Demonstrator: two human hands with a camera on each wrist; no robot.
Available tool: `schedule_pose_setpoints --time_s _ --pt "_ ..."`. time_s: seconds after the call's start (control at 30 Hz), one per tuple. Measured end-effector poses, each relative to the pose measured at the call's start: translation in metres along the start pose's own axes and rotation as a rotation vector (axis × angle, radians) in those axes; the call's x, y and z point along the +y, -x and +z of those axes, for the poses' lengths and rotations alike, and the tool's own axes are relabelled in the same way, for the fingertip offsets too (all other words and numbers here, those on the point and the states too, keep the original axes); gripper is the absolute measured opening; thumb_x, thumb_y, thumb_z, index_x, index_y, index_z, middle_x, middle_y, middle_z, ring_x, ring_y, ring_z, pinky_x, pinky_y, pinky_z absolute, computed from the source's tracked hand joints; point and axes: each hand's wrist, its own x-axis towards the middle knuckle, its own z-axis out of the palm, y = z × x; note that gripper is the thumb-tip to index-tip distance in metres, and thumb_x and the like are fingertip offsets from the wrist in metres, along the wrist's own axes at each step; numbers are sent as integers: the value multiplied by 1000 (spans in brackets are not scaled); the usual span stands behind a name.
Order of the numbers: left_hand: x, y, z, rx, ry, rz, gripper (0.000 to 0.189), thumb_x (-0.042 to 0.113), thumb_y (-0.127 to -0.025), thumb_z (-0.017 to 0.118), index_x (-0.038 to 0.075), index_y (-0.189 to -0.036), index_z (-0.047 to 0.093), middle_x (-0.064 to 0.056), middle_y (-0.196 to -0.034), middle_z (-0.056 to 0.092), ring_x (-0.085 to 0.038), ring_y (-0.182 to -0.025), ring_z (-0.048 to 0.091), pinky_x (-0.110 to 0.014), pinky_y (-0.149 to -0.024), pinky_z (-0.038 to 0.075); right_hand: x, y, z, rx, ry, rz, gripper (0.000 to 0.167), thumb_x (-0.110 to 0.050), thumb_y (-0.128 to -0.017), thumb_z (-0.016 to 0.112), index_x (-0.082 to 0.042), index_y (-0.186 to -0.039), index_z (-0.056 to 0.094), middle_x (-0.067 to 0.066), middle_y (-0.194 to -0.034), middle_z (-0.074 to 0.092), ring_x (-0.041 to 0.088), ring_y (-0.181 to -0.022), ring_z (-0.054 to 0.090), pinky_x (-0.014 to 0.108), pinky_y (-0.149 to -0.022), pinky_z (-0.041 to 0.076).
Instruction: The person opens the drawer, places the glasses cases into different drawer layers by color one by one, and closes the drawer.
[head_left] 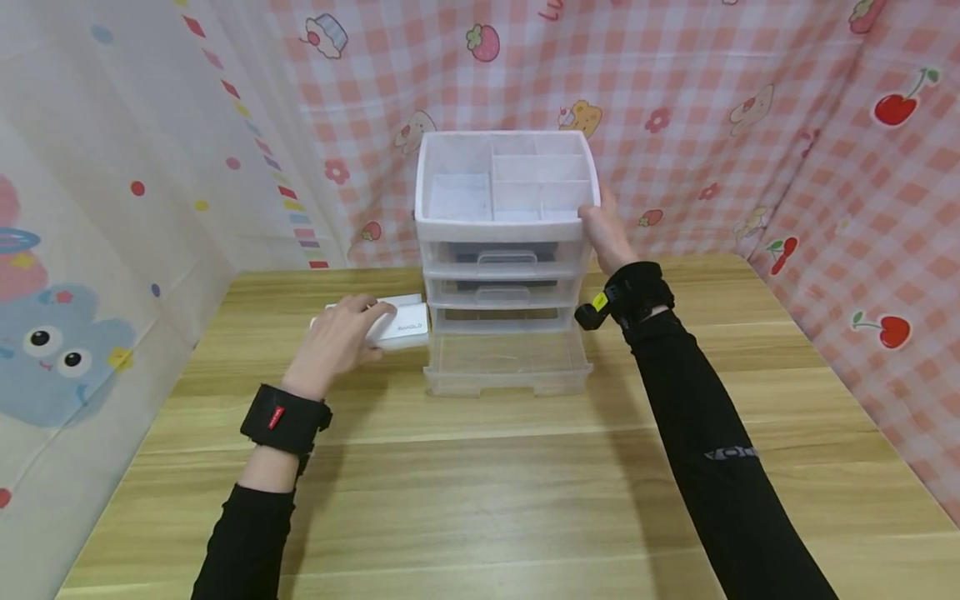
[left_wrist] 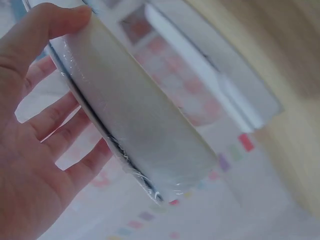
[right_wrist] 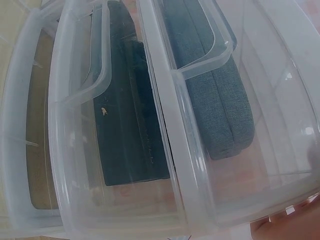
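Observation:
Near the left side of the clear drawer organizer, my left hand holds a white box with small lettering on its top. In the left wrist view the thumb lies on one side of this film-wrapped box and the fingers on the other. Just beyond it lies a second white box. My right hand grips the upper right edge of the organizer. The organizer's bottom drawer is pulled out, and nothing shows inside it.
Through the drawer fronts in the right wrist view, a grey-blue fabric case and a dark box are visible in separate drawers. The organizer's top tray has dividers. A patterned curtain hangs behind the wooden table.

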Motion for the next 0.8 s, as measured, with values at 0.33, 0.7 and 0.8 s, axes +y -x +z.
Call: schedule_pose_setpoints --time_s 0.33,0.7,0.8 --pt "49 -27 -10 -6 6 95 59 19 -65 88 11 -117 62 -14 -112 63 -32 -105 59 -47 -77 54 0 -1 0 -1 0 -18 66 -2 -90 33 -23 -151 20 5 -151 32 25 -131 36 49 -114 27" --pt "100 -70 14 -25 -69 182 59 27 -65 87 16 -117 61 -9 -110 64 -27 -99 61 -39 -69 55 0 0 -1 10 0 -38 65 -1 -90 32 -21 -151 20 7 -151 33 24 -130 36 48 -114 27" --pt "113 -80 23 -87 -95 189 59 27 -67 86 17 -120 60 -9 -112 64 -26 -100 60 -37 -73 55 0 0 -1 10 2 -29 65 -2 -91 32 -21 -151 21 7 -151 32 25 -130 36 48 -114 27"
